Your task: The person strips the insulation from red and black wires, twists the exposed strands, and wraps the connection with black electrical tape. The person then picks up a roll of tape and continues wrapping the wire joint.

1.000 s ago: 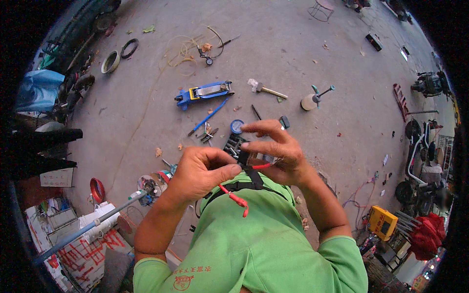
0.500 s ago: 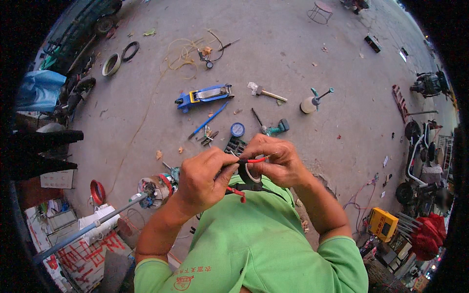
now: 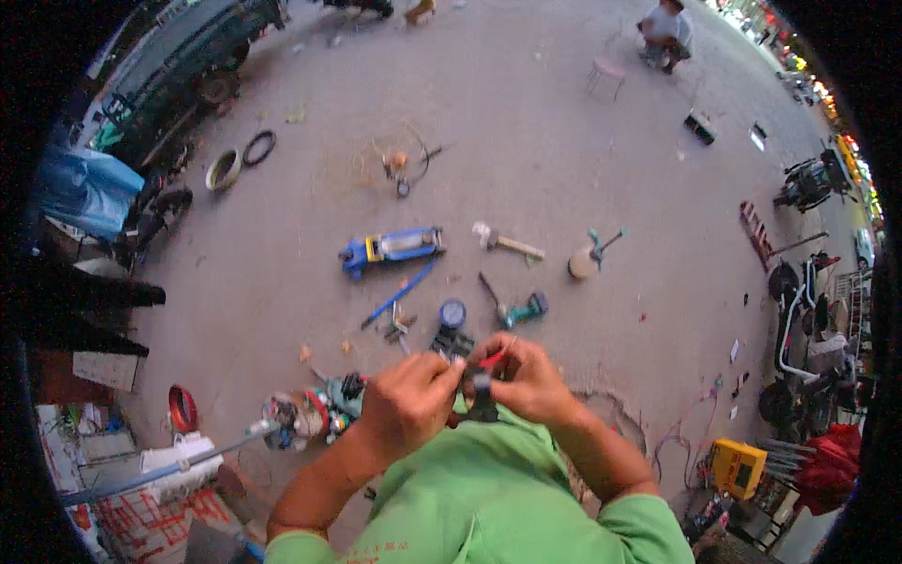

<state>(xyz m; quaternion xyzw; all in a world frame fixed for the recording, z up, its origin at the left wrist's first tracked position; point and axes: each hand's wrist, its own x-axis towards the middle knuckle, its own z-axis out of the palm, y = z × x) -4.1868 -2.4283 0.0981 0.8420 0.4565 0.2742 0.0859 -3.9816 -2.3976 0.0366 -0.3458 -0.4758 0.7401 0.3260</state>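
Note:
In front of my green shirt, my two hands nearly meet. The fingers of my left hand (image 3: 411, 399) are pinched at the dark wrapped part of a red wire, mostly hidden by those fingers. My right hand (image 3: 531, 383) is closed on the red wire (image 3: 491, 359), a short stretch of which shows by its fingertips. From the join hangs a roll of black tape (image 3: 483, 386), between the hands and close to the right fingers. Motion blurs the fingertips and the tape.
Beyond my hands on the ground lie a green cordless tool (image 3: 522, 311), a round blue tin (image 3: 453, 313), a blue floor jack (image 3: 393, 247), a hammer (image 3: 508, 244) and a sprayer bottle (image 3: 584, 260). A yellow case (image 3: 736, 468) stands at right. A person (image 3: 665, 36) sits far off.
The view has tilted up, so hands and tools sit lower in it and a far person shows. The loose red wire end below my left hand no longer shows.

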